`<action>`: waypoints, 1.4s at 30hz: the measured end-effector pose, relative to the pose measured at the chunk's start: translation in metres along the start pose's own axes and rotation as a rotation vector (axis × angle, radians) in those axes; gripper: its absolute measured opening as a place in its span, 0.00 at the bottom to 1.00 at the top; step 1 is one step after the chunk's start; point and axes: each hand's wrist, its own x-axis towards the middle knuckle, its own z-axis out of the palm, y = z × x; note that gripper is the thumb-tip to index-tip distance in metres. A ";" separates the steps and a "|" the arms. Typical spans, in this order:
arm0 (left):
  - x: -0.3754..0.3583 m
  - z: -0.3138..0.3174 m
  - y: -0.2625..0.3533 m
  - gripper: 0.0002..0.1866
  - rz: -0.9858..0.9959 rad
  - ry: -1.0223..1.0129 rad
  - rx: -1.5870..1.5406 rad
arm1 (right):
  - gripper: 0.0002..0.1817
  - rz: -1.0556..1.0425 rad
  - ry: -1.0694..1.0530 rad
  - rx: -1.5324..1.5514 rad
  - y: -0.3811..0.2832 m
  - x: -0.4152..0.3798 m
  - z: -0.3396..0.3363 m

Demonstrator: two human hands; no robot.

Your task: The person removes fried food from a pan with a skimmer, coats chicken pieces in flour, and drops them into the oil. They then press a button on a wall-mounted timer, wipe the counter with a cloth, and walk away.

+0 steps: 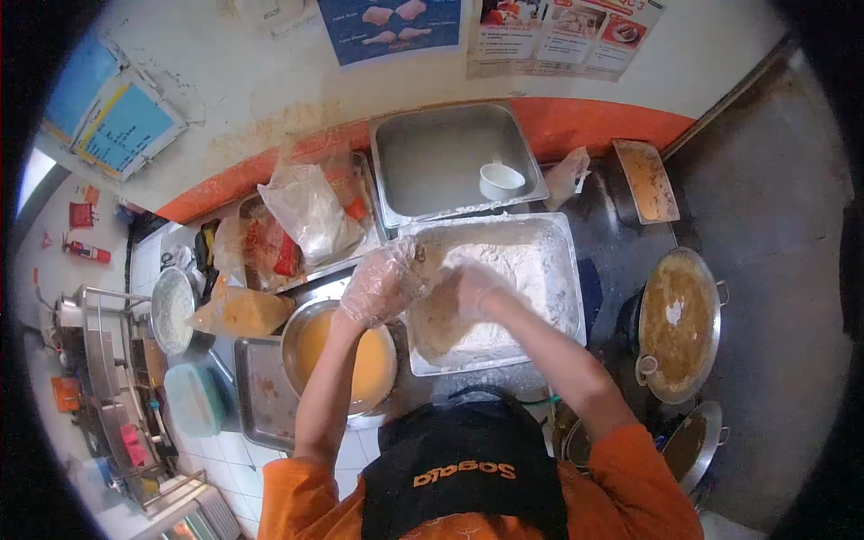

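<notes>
My left hand (385,281), in a clear plastic glove, is raised over the left edge of a metal tray of white flour (513,261). Its fingers are curled together, and what they hold, if anything, is hidden. Over the flour, my right hand (470,290) is smeared by motion, so its fingers cannot be read. Below my left wrist stands a round metal bowl of orange-yellow liquid (371,364), partly covered by my forearm.
Behind the flour lies a deep metal pan (441,166) with a white cup (500,181) inside. Plastic bags (310,216) fill a tray at left. A wide pan of brownish oil (677,333) stands at right. An empty-looking baking tray (263,396) sits front left.
</notes>
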 end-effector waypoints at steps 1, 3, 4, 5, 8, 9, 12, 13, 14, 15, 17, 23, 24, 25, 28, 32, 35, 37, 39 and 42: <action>0.001 -0.004 0.005 0.18 -0.001 0.000 -0.016 | 0.22 0.014 0.112 -0.020 -0.008 0.016 0.029; 0.000 -0.007 0.004 0.19 0.066 0.038 -0.003 | 0.19 0.052 0.285 0.090 -0.023 0.043 0.071; -0.001 -0.008 0.003 0.19 0.100 0.056 0.001 | 0.18 0.075 0.344 0.218 -0.030 0.046 0.072; -0.002 -0.008 0.003 0.18 0.087 0.056 -0.008 | 0.17 0.100 0.402 0.346 -0.033 0.047 0.074; -0.002 -0.012 0.004 0.18 0.065 0.063 -0.043 | 0.18 0.045 0.010 0.030 -0.018 0.027 0.037; -0.003 -0.014 0.005 0.17 0.060 0.069 -0.067 | 0.18 0.135 0.060 0.149 -0.018 0.020 0.032; -0.004 -0.017 0.002 0.19 0.056 0.053 -0.077 | 0.18 0.244 0.258 0.300 -0.017 -0.002 0.027; -0.003 -0.017 0.000 0.20 0.062 0.036 -0.069 | 0.18 0.186 0.363 0.224 -0.023 -0.014 0.029; 0.000 -0.019 0.001 0.20 0.046 0.022 -0.069 | 0.17 0.127 0.471 0.146 -0.023 -0.026 0.026; 0.001 -0.021 0.005 0.20 0.027 0.009 -0.070 | 0.17 0.140 0.535 0.266 -0.018 -0.039 0.018; 0.003 -0.021 0.007 0.20 0.015 -0.005 -0.055 | 0.19 0.189 0.525 0.483 0.018 -0.034 0.033; 0.014 -0.019 0.014 0.20 0.126 -0.008 -0.018 | 0.18 0.327 0.669 0.642 0.061 -0.020 0.048; 0.014 -0.019 0.014 0.20 0.139 -0.012 -0.002 | 0.16 0.279 0.559 0.560 0.060 -0.023 0.041; 0.012 -0.019 0.014 0.20 0.149 -0.017 0.015 | 0.15 0.228 0.449 0.480 0.061 -0.023 0.033; 0.009 -0.022 0.021 0.19 0.127 -0.013 -0.006 | 0.12 0.110 0.339 0.335 0.067 -0.034 0.017; 0.008 -0.024 0.020 0.20 0.146 -0.049 0.026 | 0.12 0.069 0.177 0.583 0.063 -0.053 0.002; 0.006 -0.022 0.017 0.17 0.128 -0.064 0.074 | 0.16 0.003 -0.028 0.675 0.079 -0.011 0.053; 0.005 -0.017 0.009 0.17 0.152 -0.064 0.077 | 0.15 0.048 0.009 0.746 0.070 -0.018 0.051; -0.002 0.000 -0.020 0.16 0.195 -0.002 0.147 | 0.10 0.014 0.139 0.680 0.053 -0.026 0.047; 0.006 -0.017 0.024 0.19 0.159 -0.104 0.158 | 0.09 -0.085 0.297 0.344 0.038 -0.013 0.063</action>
